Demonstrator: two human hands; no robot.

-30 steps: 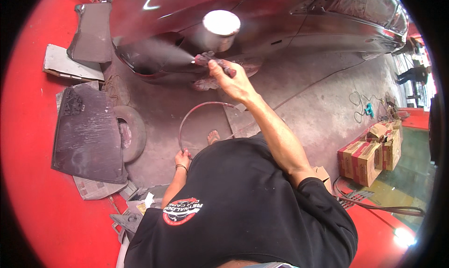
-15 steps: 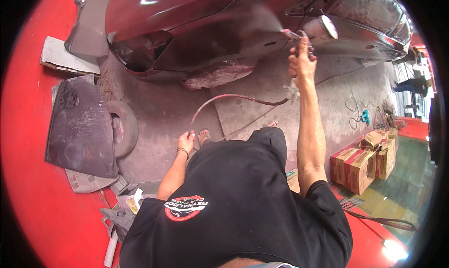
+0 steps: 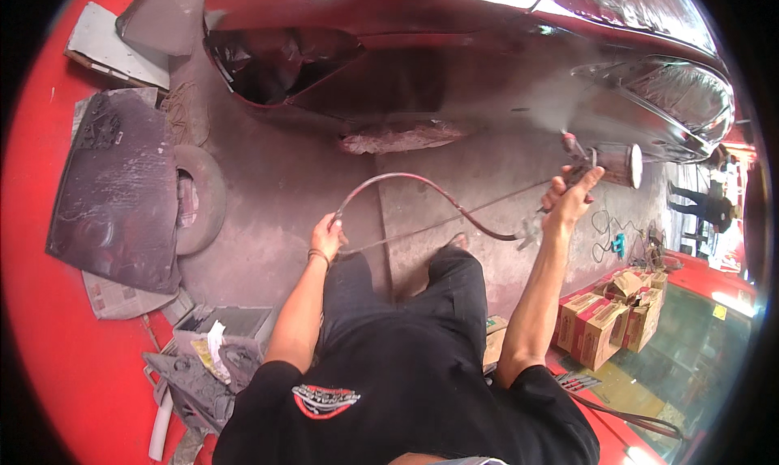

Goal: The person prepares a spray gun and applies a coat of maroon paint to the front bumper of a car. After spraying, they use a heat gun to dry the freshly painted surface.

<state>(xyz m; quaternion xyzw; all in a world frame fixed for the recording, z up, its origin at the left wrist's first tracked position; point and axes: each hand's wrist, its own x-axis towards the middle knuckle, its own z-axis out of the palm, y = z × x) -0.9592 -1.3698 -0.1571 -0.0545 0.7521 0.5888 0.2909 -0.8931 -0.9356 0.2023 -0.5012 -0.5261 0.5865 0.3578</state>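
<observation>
My right hand [image 3: 570,199] is wrapped round the handle of a paint spray gun [image 3: 581,166], held out to the right. A whitish-rimmed paint cup [image 3: 623,165] is fixed to the gun, and a fine mist hangs off its red-stained nozzle. Before it stands a dark red car [image 3: 454,67], its windows covered with plastic film. From the gun's lower end the air hose [image 3: 422,178] arches leftward to my left hand [image 3: 327,239], whose fingers are closed on it in front of my left thigh.
At left lie a loose dark panel [image 3: 114,193], a tyre [image 3: 213,201] and a grey bin [image 3: 231,320] with scraps. Cardboard boxes [image 3: 596,323] rest on a glass-topped surface at right. A teal tool [image 3: 618,244] with its cord is on the floor. Another person [image 3: 706,207] stands far right.
The spray gun has moved right and lower in view, with its nozzle turned more upward. My view has shifted, showing more of the car's upper side. Both hands keep their holds.
</observation>
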